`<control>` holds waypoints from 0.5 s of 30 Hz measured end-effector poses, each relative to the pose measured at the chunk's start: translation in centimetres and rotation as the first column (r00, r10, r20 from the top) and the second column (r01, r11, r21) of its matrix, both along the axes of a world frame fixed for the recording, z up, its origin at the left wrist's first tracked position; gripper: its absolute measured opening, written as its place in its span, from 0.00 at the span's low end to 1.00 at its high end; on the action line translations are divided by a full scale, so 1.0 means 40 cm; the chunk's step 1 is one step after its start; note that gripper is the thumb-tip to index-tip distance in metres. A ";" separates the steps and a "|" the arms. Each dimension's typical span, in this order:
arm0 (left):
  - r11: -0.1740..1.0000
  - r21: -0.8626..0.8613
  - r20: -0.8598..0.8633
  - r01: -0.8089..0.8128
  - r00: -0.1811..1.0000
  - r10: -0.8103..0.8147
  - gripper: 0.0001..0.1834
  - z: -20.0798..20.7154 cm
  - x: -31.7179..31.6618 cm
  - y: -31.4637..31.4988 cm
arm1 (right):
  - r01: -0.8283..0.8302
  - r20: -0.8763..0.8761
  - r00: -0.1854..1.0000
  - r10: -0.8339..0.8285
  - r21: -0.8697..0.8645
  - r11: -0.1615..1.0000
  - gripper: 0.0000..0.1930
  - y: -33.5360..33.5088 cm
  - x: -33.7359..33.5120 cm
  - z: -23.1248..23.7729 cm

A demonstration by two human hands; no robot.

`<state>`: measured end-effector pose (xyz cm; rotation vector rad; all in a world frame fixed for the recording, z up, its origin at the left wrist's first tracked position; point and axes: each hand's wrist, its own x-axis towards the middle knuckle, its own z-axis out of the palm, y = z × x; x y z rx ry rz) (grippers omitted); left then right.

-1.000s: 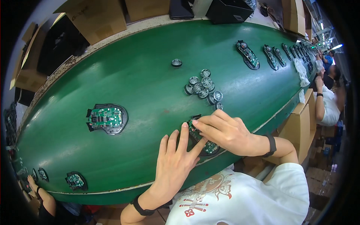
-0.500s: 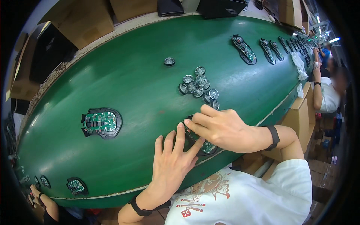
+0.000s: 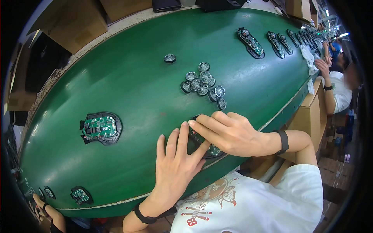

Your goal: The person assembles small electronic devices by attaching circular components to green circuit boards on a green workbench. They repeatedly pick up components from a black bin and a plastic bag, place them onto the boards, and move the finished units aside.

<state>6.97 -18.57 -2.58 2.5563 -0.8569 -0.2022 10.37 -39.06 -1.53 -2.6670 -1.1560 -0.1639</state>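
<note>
A mouse base [image 3: 214, 151] with a green circuit board in a black shell lies near the table's front edge, largely covered by my hands. My left hand [image 3: 175, 165] is stretched out with fingers spread, its index fingertip beside the base's far end and its thumb across the board. From the right, my right hand [image 3: 237, 134] curls over the base. Its thumb and fingers are pinched together at that far end, near my left index fingertip; anything between them is hidden. Beyond the hands sits a cluster of spoked scroll wheels [image 3: 203, 89], and one separate scroll wheel [image 3: 169, 58].
Left of my hands lies another mouse base [image 3: 101, 128], with a further one [image 3: 81, 195] near the front edge. More bases [image 3: 250, 43] line the far right. A co-worker's hand [image 3: 323, 68] is beside a white plastic bag [image 3: 309, 58]. Cardboard boxes [image 3: 72, 25] stand behind the table.
The view has shifted slightly, moving most things up and left in the picture. My hands stay on the same mouse base. The co-worker's hand at right has moved toward the plastic bag.
</note>
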 end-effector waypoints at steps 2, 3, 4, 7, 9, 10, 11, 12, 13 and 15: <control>1.000 -0.004 -0.027 0.030 0.999 -0.031 0.34 -0.001 0.006 0.003 | -0.011 0.037 0.999 0.012 -0.024 1.000 0.24 -0.009 -0.012 0.005; 0.999 -0.005 -0.042 0.043 0.998 -0.043 0.34 -0.002 0.008 0.005 | -0.019 0.054 0.998 0.021 -0.036 0.999 0.24 -0.015 -0.019 0.007; 0.999 -0.008 -0.058 0.046 0.997 -0.046 0.34 -0.002 0.010 0.006 | -0.019 0.069 0.997 0.021 -0.030 0.999 0.24 -0.018 -0.025 0.006; 0.998 -0.031 -0.104 0.061 0.993 -0.063 0.34 0.001 0.015 0.010 | -0.007 0.090 0.996 0.008 -0.007 1.000 0.23 -0.023 -0.037 -0.004; 0.996 -0.061 -0.131 0.068 0.988 -0.076 0.36 0.006 0.018 0.015 | 0.006 0.075 0.997 -0.008 0.020 1.000 0.22 -0.025 -0.033 -0.010; 0.992 -0.125 -0.171 0.024 0.984 -0.045 0.37 0.008 0.017 0.022 | 0.015 0.056 0.998 -0.018 0.056 0.998 0.22 -0.026 -0.030 -0.013; 0.982 -0.186 -0.213 -0.023 0.977 -0.017 0.38 0.008 0.013 0.034 | 0.025 0.037 0.999 -0.029 0.091 0.996 0.22 -0.028 -0.026 -0.016; 0.966 -0.247 -0.255 -0.070 0.967 0.005 0.39 0.009 0.012 0.042 | 0.037 0.020 0.999 -0.040 0.123 0.992 0.21 -0.029 -0.024 -0.017; 0.977 -0.210 -0.231 -0.038 0.973 -0.012 0.40 0.008 0.015 0.044 | 0.046 -0.003 0.999 -0.046 0.158 0.986 0.21 -0.030 -0.023 -0.022; 0.991 -0.133 -0.184 0.024 0.982 -0.049 0.42 0.006 0.020 0.044 | 0.065 -0.050 0.997 -0.056 0.226 0.972 0.21 -0.032 -0.024 -0.035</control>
